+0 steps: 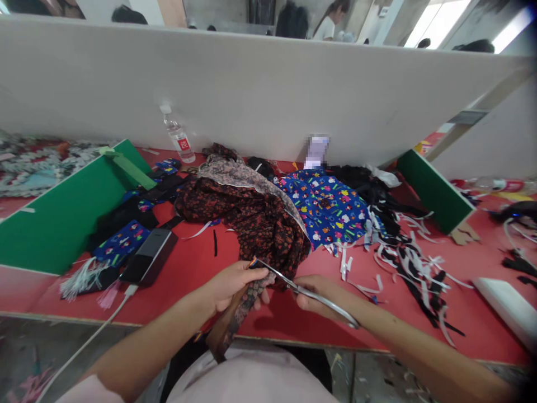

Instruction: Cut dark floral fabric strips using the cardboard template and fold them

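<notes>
At a red tabletop [201, 252], backed by a tall pale-grey partition [251, 89], works with both bare hands. With the left hand [235, 282], pinches a narrow end of black-and-rust floral fabric [268, 224] between thumb and fingers, close to the table's front edge. With the right hand [314, 294], grips silver metal scissors [323, 302] — points the blades leftward, tips right beside the left thumb; cannot tell whether the blades stand apart. Has the rest of the floral fabric bunched just beyond the hands, against blue cartoon-print cloth [331, 207] on its right. Farther right, has loose white and black fabric strips [415, 268] scattered near a dark-green panel [436, 190]. To the left, has a black rectangular device [150, 256] with a white cable [90, 341] — and, against the partition, a clear plastic bottle with a red label [178, 134].
</notes>
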Demonstrator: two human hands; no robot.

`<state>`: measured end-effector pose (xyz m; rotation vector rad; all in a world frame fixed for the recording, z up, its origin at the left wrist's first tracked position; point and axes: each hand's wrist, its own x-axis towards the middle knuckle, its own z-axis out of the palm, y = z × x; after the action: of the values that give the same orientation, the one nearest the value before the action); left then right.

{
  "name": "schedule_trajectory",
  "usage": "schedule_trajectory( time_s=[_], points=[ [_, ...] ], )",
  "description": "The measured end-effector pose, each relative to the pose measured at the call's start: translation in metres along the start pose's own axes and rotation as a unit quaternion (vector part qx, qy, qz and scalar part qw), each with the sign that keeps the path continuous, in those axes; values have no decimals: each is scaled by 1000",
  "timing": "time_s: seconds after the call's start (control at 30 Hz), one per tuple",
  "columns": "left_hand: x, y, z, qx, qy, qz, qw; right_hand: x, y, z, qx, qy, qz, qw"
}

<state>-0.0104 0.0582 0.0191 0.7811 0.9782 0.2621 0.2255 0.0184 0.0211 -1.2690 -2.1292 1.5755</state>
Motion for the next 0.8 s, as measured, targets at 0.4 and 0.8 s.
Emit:
schedule_trajectory(
  time_s=[0.4,0.8],
  points=[
    [0,3,1,6,-26,-26,999,6,2,2,-4,4,-4,1000],
    [-1,2,0,16,-25,-35,999,6,4,0,13,-12,-17,1000]
  ],
)
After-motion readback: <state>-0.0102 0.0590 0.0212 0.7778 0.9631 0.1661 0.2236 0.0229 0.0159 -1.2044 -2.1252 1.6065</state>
